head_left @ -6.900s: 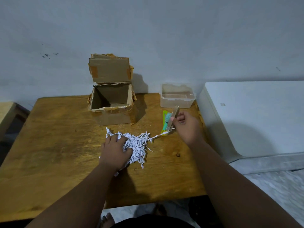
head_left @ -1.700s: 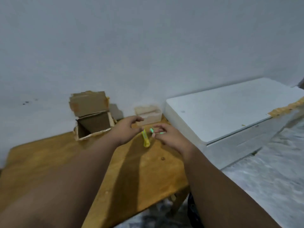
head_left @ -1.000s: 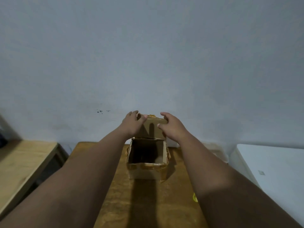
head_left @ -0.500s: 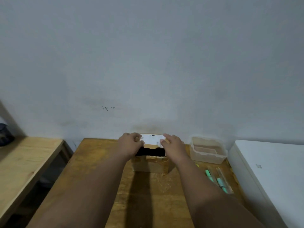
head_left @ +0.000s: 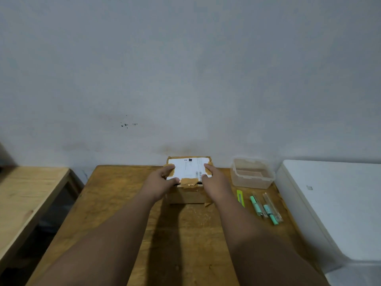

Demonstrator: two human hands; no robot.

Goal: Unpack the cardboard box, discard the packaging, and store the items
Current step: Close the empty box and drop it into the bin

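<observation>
Nearest: both forearms reach forward over the wooden counter (head_left: 115,203). To the right on the counter lie a yellow cutter (head_left: 240,198) and two green pens (head_left: 263,209) in clear sleeves, side by side, none of them in the container yet.

Mid: left hand (head_left: 159,179) and right hand (head_left: 214,180) rest on the lid of the cardboard box (head_left: 188,195), one at each side, fingers spread flat on the white shipping label (head_left: 188,167). Neither hand grips anything; both press down. A thin dark gap shows under the front edge of the lid, so it is not fully seated.

Judgement: step in hand is closing the emptied box for disposal. Press evenly on both sides, toward the front edge, so the torn tape flap lies down and the lid does not spring up.

Far: the clear plastic container (head_left: 252,174), open and apparently empty, stands just right of the box, near the wall.
</observation>
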